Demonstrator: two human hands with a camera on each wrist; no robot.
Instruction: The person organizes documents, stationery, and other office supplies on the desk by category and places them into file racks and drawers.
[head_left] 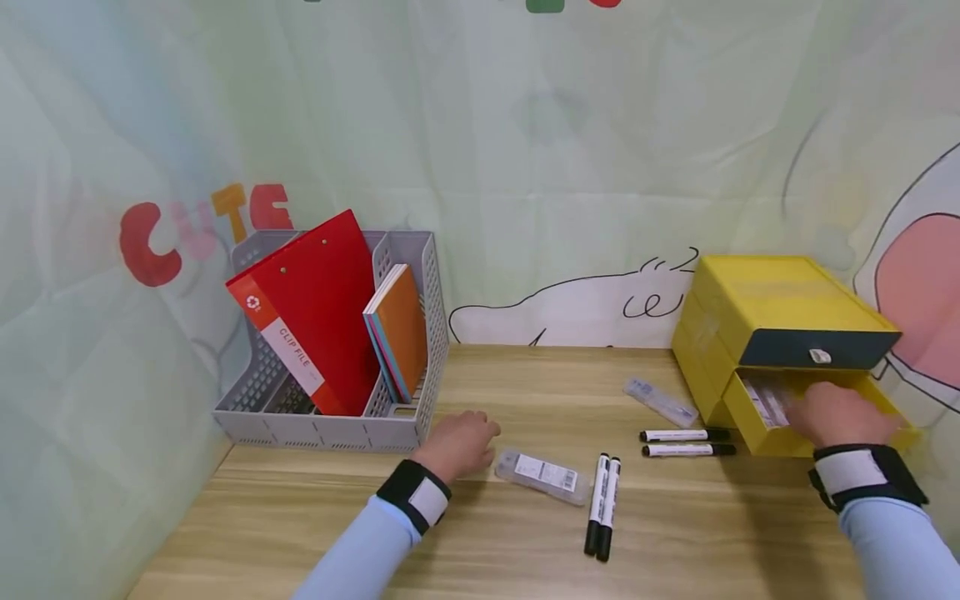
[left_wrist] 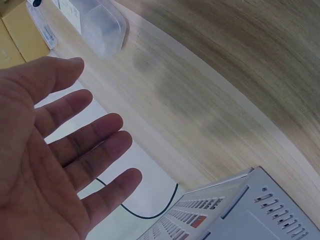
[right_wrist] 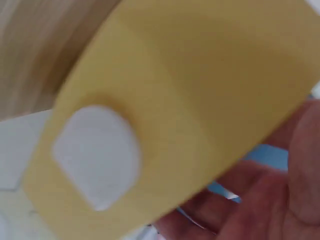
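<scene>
On the near part of the wooden desk (head_left: 525, 550), a pair of black-capped whiteboard markers (head_left: 602, 517) lies side by side, pointing away from the viewer, with a clear plastic case (head_left: 543, 476) bearing a barcode label just beyond them. The left hand (head_left: 457, 444) rests palm down beside that case, fingers loose and relaxed (the wrist camera shows them spread, holding nothing). Farther right, two more markers (head_left: 686, 442) lie parallel, just in front of the open lower drawer (head_left: 757, 425) of a yellow drawer unit (head_left: 780, 325). The right hand (head_left: 840, 414) reaches into that drawer, over its front edge; whether its fingers close on anything inside cannot be told from these views, though the blurred wrist camera shows fingers (right_wrist: 280, 200) against yellow plastic. A second clear case (head_left: 662, 402) lies near the unit's left corner. At the back left, a grey file rack (head_left: 330, 425) holds a red clip file (head_left: 315, 317) and an orange notebook (head_left: 401, 333), both leaning against its dividers.
</scene>
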